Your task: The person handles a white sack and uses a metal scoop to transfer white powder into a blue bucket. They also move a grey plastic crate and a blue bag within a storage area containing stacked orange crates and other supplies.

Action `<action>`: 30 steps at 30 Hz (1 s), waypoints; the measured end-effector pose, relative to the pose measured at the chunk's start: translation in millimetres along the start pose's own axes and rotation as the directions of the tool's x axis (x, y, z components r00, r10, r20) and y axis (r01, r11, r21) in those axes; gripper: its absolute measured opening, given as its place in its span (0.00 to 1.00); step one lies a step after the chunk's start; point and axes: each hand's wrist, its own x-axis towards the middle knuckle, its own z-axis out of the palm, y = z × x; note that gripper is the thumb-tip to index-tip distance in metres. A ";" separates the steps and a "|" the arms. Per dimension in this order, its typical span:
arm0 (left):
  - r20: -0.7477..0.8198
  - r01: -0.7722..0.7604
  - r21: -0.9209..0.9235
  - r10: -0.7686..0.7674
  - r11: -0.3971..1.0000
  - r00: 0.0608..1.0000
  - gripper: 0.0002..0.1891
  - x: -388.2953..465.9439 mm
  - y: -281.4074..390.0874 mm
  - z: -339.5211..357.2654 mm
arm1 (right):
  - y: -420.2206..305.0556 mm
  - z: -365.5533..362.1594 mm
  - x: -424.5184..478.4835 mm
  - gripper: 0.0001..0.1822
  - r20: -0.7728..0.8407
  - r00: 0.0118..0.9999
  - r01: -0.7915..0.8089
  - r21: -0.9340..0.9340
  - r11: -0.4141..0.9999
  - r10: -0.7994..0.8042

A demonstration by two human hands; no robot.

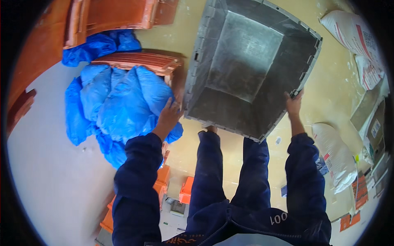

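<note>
An open grey plastic crate (243, 58), with nothing in it, is in front of my legs, its inside facing up at me. My right hand (294, 104) grips the crate's right rim near the near corner. My left hand (169, 116) is by the crate's left near corner, with blue plastic bags just behind it. Whether its fingers touch the crate cannot be made out. Full blue plastic bags (123, 107) are heaped left of the crate, on and around an orange plastic crate (138, 61). The crate's near edge overlaps my feet.
More orange crates (117, 13) stand at the upper left, with another blue bag (98, 46) beneath. White woven sacks (351, 30) lie at the right, one sack (334, 155) beside my right arm. Small orange bins (186, 190) are behind my legs on the yellowish floor (166, 40).
</note>
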 end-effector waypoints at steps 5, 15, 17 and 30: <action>0.142 -0.113 0.190 0.087 0.975 0.986 0.07 -11.3 -9.8 73.0 | 42.8 20.8 -33.5 0.44 -0.037 0.998 0.052 0.170 0.984 -0.047; 0.153 0.003 -0.016 -0.001 1.000 0.988 0.02 -126.5 -78.1 -60.0 | 6.9 35.4 -67.2 0.45 0.112 0.992 -0.105 0.396 0.912 0.065; 0.121 0.054 -0.088 -0.043 0.995 0.992 0.05 -138.7 -92.3 -64.8 | 16.4 51.0 -69.8 0.46 0.023 0.999 -0.028 0.234 0.972 0.023; 0.821 0.909 -0.333 -0.396 0.252 0.411 0.17 -369.9 204.6 -16.6 | -20.3 -21.2 -115.6 0.50 0.025 0.944 0.330 -0.056 0.942 -0.329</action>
